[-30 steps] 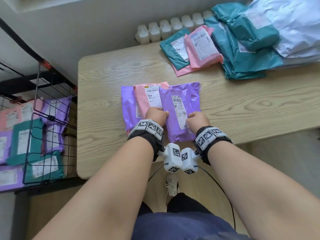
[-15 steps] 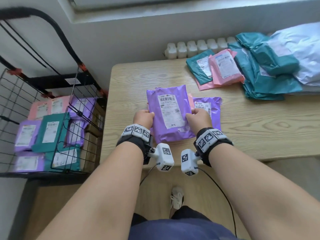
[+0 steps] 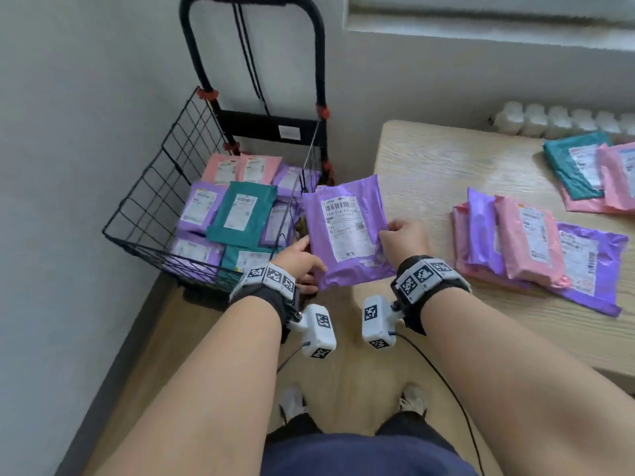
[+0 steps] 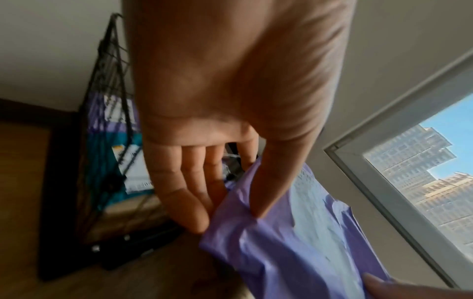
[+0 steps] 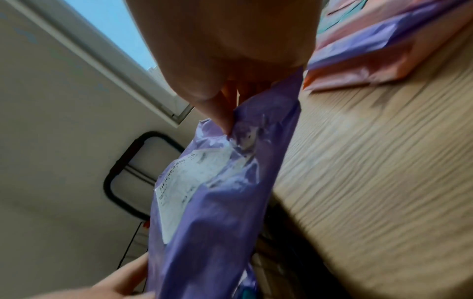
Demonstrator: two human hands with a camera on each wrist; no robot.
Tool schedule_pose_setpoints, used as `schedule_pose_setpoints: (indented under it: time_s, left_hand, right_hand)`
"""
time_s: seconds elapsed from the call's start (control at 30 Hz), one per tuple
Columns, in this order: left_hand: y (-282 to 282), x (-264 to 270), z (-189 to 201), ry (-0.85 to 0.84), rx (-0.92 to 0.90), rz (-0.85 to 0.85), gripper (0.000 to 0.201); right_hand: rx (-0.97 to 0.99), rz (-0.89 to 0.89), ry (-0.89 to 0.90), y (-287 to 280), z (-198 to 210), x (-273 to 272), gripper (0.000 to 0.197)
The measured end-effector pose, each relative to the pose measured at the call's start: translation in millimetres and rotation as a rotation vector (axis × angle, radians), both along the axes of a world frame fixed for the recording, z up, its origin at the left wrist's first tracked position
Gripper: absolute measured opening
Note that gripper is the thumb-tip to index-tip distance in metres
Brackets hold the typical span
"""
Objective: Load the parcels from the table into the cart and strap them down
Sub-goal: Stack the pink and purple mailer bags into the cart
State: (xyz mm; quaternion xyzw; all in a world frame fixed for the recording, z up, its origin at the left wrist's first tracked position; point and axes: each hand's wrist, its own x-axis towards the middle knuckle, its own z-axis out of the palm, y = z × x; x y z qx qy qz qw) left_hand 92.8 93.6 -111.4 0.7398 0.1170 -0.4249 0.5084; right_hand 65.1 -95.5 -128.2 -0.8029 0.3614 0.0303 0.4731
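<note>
I hold a purple parcel (image 3: 347,231) with a white label in both hands, in the air over the gap between the table's left edge and the cart. My left hand (image 3: 299,261) pinches its near left edge, thumb on top and fingers (image 4: 189,202) underneath. My right hand (image 3: 400,235) pinches the right edge with the thumb on the purple parcel (image 5: 217,212). The black wire cart basket (image 3: 147,201) stands on the floor at the left and holds several purple, teal and pink parcels (image 3: 240,214).
The wooden table (image 3: 429,159) at the right carries a fanned pile of pink and purple parcels (image 3: 522,242) and teal and pink ones (image 3: 584,166) farther back. The cart's black handle (image 3: 254,46) with dark cords rises against the wall. A radiator runs behind the table.
The purple parcel has come off the pile on the table and moved left with both hands to the cart's right rim. My view has turned left toward the cart.
</note>
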Motion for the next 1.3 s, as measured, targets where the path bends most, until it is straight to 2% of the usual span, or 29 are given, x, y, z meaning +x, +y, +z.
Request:
schedule_pose_setpoints:
  time_s: [0.07,0.17,0.2,0.3,0.33,0.43,0.57,0.63,0.73,0.77,0.8,0.83,0.9,1.03,1.07,1.13,1.23,1.27,1.3]
  left_hand:
    - [33,8,-3,0.015,0.014,0.021,0.087]
    - [96,27,-7,-0.048,0.072,0.127,0.088]
    - [113,34,-11,-0.078,0.088,0.157,0.08]
    - [147,53,-21,-0.179,0.179,0.19,0.029]
    - [154,61,-26,-0.203,0.222,0.207,0.024]
    - [167,87,-39,-0.256,0.326,0.265,0.026]
    - [177,131,-59,-0.284,0.426,0.248,0.007]
    - [184,156,-70,-0.264,0.463,0.219,0.011]
    - [185,186,-78,-0.282,0.456,0.134,0.019]
    - [184,195,-81,-0.24,0.459,0.099,0.014]
    - [184,204,-81,-0.166,0.432,0.126,0.014]
    - [183,210,-84,-0.19,0.478,0.106,0.023]
    - [178,217,-93,-0.254,0.6,-0.043,0.03]
    - [170,234,-115,-0.26,0.574,-0.136,0.034]
    - [168,239,-120,-0.232,0.576,-0.162,0.033]
    - [165,256,-139,-0.193,0.52,-0.197,0.028]
    - [161,277,-157,-0.053,0.415,-0.18,0.023]
    - [158,281,-162,-0.007,0.389,-0.128,0.025]
    - [155,284,-170,0.013,0.364,-0.15,0.029]
  right_hand:
    - [-0.007,0.014,0.005,33,1,10,0.023]
    - [-0.019,0.066,0.027,97,7,28,0.02]
    - [-0.024,0.082,0.039,113,7,34,0.02]
    - [-0.031,0.13,0.054,148,3,53,0.023]
    - [-0.03,0.156,0.059,155,1,60,0.025]
    - [-0.04,0.211,0.098,170,-2,86,0.029]
    - [-0.007,0.25,0.084,180,-16,131,0.064]
    - [0.006,0.303,0.103,180,-25,157,0.062]
    - [-0.067,0.404,0.215,182,-36,192,0.037]
    - [-0.097,0.429,0.284,184,-41,203,0.034]
    - [-0.108,0.436,0.339,186,-46,213,0.033]
    - [-0.124,0.452,0.391,188,-52,221,0.035]
    - [-0.178,0.546,0.474,192,-72,239,0.039]
    - [-0.21,0.556,0.543,190,-94,254,0.032]
    - [-0.233,0.543,0.53,190,-99,258,0.03]
    - [-0.248,0.555,0.614,191,-106,267,0.028]
    - [-0.255,0.574,0.717,196,-117,276,0.029]
    - [-0.261,0.586,0.743,195,-123,278,0.028]
    - [-0.262,0.558,0.762,196,-126,277,0.029]
